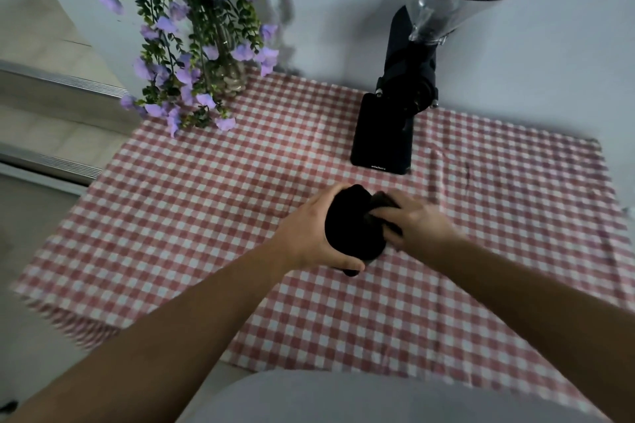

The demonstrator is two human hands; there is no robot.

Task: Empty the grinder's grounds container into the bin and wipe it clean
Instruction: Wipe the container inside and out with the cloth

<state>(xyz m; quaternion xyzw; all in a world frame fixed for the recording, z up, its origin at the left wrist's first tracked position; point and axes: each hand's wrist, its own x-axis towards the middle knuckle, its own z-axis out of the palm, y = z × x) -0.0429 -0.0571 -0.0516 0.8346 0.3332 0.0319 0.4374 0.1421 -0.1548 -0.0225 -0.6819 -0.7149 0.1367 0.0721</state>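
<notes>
Gripping the black container (347, 223) in our left hand (309, 233), we press a dark cloth (385, 204) into it with our right hand (422, 223), above the checked tablecloth (206, 216), near the grinder (402, 96).

Both bare forearms reach forward from the bottom corners and converge toward the middle. The left hand (311, 232) is cupped sideways around a black container (347, 227), thumb hooked under its near edge, fingers (330, 192) curled over the far side, holding it lifted. The right hand (417, 221) comes in from the opposite side, palm down, wrist slightly bent, its fingers pressing a dark cloth (385, 203) against the open end. The two hands are close together, nearly touching across what they hold.
</notes>
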